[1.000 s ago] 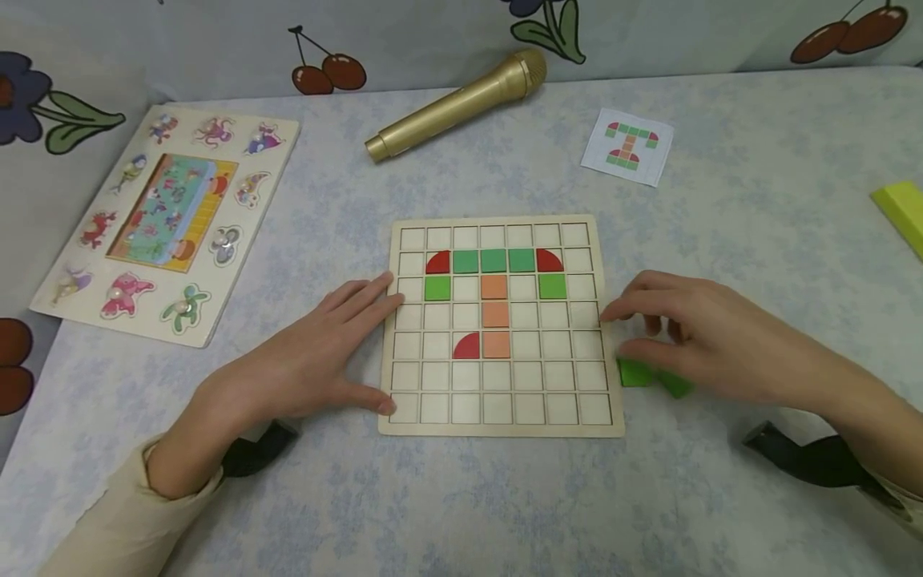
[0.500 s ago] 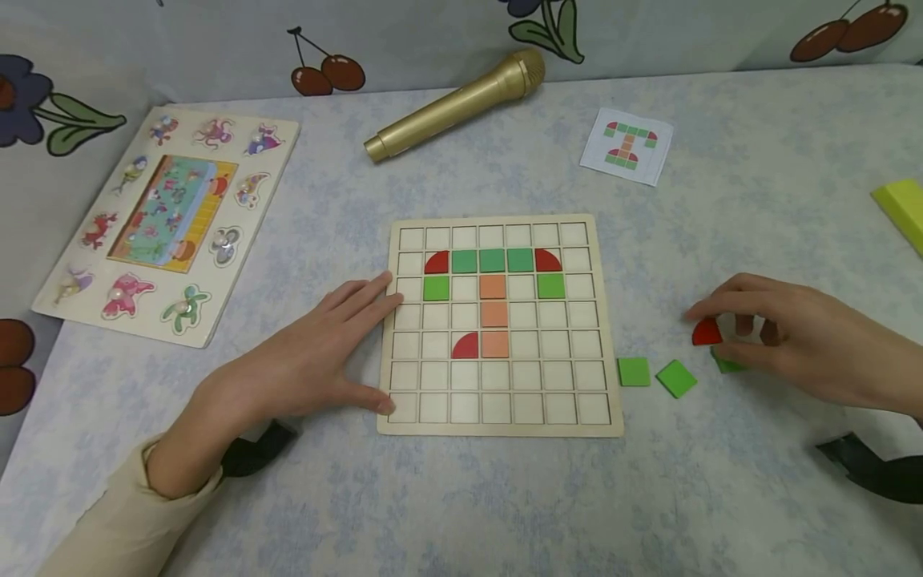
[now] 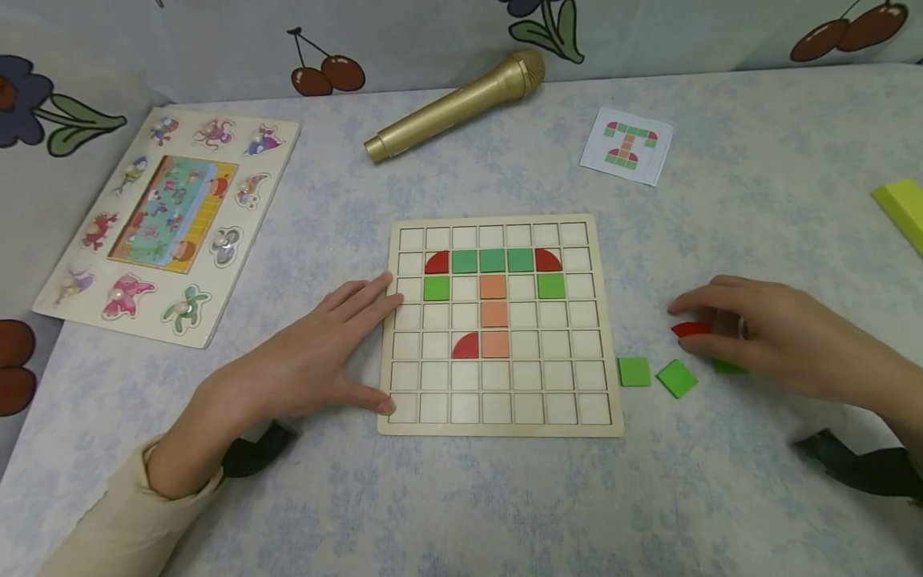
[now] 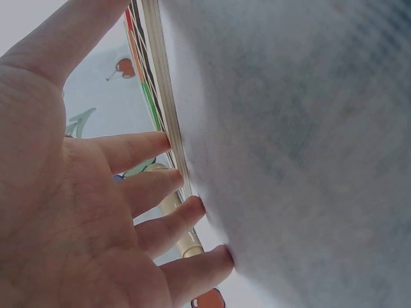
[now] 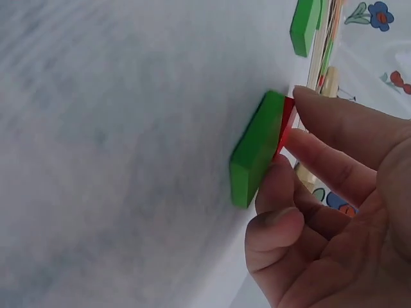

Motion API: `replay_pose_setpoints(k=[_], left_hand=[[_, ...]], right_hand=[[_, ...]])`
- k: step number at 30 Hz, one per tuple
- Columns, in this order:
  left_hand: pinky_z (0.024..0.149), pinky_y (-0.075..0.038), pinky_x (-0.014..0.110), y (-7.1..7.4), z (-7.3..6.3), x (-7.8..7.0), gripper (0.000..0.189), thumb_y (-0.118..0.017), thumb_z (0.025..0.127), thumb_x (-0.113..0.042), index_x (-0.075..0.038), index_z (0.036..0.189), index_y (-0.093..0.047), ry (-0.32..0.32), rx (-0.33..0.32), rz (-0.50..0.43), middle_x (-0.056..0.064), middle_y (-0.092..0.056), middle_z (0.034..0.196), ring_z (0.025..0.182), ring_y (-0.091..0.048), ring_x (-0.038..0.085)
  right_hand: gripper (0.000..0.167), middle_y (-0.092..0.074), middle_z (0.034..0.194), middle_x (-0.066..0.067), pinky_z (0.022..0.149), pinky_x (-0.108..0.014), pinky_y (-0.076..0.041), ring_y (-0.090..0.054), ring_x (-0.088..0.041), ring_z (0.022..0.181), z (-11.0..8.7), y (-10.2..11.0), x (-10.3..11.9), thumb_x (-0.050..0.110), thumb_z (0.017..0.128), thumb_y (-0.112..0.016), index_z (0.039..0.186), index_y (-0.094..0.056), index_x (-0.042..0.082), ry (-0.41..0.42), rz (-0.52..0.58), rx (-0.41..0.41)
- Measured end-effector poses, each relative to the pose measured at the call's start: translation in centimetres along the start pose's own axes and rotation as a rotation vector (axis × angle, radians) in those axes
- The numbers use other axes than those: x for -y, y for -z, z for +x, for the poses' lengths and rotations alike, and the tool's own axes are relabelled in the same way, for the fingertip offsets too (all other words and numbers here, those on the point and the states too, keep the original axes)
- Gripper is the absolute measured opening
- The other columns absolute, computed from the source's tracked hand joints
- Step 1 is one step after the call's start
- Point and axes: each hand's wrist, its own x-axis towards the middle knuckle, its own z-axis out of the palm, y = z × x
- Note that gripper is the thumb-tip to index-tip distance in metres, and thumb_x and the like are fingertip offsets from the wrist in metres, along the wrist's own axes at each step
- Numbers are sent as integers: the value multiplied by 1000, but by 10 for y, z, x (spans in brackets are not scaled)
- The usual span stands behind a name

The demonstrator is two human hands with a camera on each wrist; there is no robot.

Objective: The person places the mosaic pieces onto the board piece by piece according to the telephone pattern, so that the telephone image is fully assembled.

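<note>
A wooden grid board (image 3: 497, 429) lies in the middle of the table, with red quarter-circle, green and orange square tiles set in several of its cells. My left hand (image 3: 288, 361) rests against the board's left edge, fingers spread and fairly straight; the left wrist view shows the fingertips (image 4: 173, 183) along that edge. To the right of the board, my right hand (image 3: 782, 340) pinches a red quarter-circle tile (image 3: 690, 329) between thumb and fingers. Two loose green square tiles (image 3: 676, 378) lie beside the board. Another green tile (image 5: 257, 151) is partly covered by this hand in the head view.
A small pattern card (image 3: 627, 147) lies behind the board at the right. A gold microphone (image 3: 454, 104) lies at the back. On the left is a peg puzzle board (image 3: 238, 288) with animal pieces. A yellow block (image 3: 903, 210) sits at the far right edge.
My right hand has moved right from the board's edge to the loose tiles, then slightly back left with the red quarter-circle tile, now tilted in its fingers. The left hand stays put.
</note>
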Motion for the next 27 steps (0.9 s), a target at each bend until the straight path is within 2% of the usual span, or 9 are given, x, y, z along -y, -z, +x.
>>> replay_pose_setpoints(k=[4, 9, 17, 23, 25, 27], left_hand=[[111, -29, 51, 0, 0, 0, 112, -79, 74, -59, -14, 159, -20, -1, 1, 1, 1, -2, 165, 149, -5, 26], [111, -28, 52, 0, 0, 0, 112, -78, 75, -59, -14, 159, -20, -1, -1, -3, 1, -2, 165, 149, -4, 27], [111, -29, 51, 0, 0, 1, 112, -78, 75, -60, -14, 159, -20, -6, -1, 0, 2, -2, 165, 149, -4, 27], [111, -29, 52, 0, 0, 0, 112, -78, 74, -60, -14, 159, -20, 5, 4, 0, 1, -2, 165, 149, -4, 26], [111, -28, 51, 0, 0, 0, 112, -78, 74, -59, -14, 159, -20, 6, 4, 0, 1, -2, 165, 149, -4, 26], [111, -29, 51, 0, 0, 0, 112, -78, 74, -59, -14, 159, -20, 5, 4, 2, 1, -2, 165, 149, -4, 26]], right_hand=[[39, -52, 81, 14, 57, -19, -39, -46, -1, 69, 2, -1, 5, 8, 77, -85, 112, -70, 13, -43, 3, 49], [41, -54, 87, 14, 58, -22, -43, -46, -1, 70, 2, 0, 7, 5, 72, -87, 109, -71, 17, -77, -22, 105], [35, -51, 83, 18, 57, -22, -42, -45, 2, 70, 1, -1, 9, 7, 69, -88, 96, -70, 20, 17, -98, 38], [30, -54, 80, 20, 54, -20, -41, -47, 3, 68, 6, -1, 13, 8, 69, -88, 88, -70, 24, 100, -155, -57], [29, -55, 81, 20, 54, -20, -42, -48, 2, 68, 7, 0, 13, 9, 69, -88, 89, -71, 23, 105, -155, -54], [31, -54, 83, 19, 55, -21, -42, -48, 2, 70, 7, 0, 13, 9, 70, -88, 94, -72, 20, 83, -147, -13]])
